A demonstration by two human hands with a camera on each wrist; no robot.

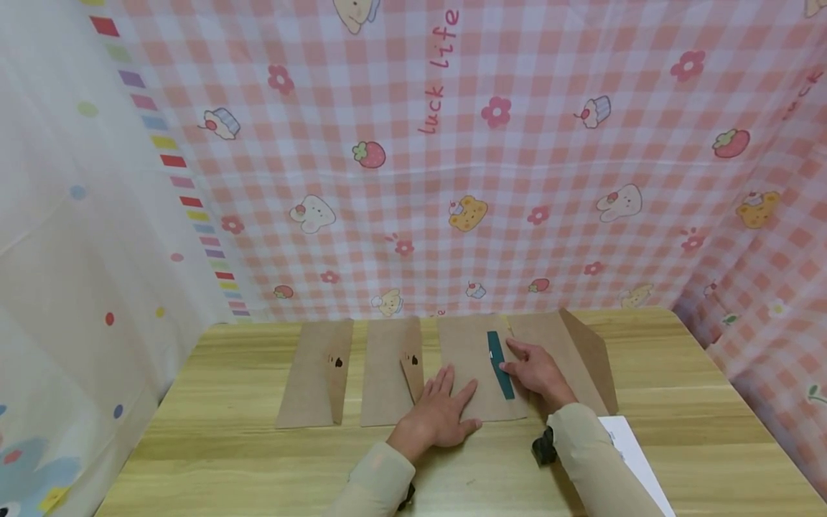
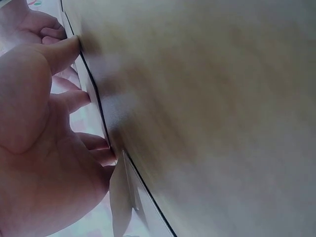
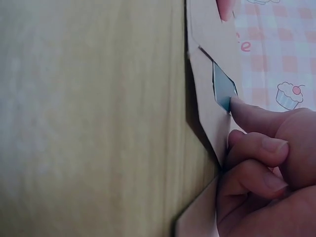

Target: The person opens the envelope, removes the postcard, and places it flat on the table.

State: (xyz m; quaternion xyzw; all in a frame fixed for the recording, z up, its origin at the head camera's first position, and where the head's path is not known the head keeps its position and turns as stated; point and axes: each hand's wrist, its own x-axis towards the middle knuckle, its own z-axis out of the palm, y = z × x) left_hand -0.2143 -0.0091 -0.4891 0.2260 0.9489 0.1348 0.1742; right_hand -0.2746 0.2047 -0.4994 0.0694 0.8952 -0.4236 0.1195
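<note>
My left hand [image 1: 441,413] rests spread, palm down, on the third brown paper envelope [image 1: 465,345] from the left. A dark green strip [image 1: 497,362] with a small white mark shows near that envelope's right side. My right hand [image 1: 538,372] is at this strip, its thumb touching the edge and its forefinger stretched out just beyond. The right wrist view shows the thumb on the green strip [image 3: 223,88] and the lower fingers [image 3: 252,180] bent beneath. Whether the strip lies on the envelope or sticks out of it, I cannot tell.
Two more envelopes, with small dark printed marks on their folded flaps, lie left: one outermost [image 1: 304,380], one [image 1: 384,380] beside my left hand. Another envelope [image 1: 543,327] lies right, its flap [image 1: 589,352] spread out. White paper [image 1: 636,459] sits under my right forearm on the wooden table [image 1: 213,445].
</note>
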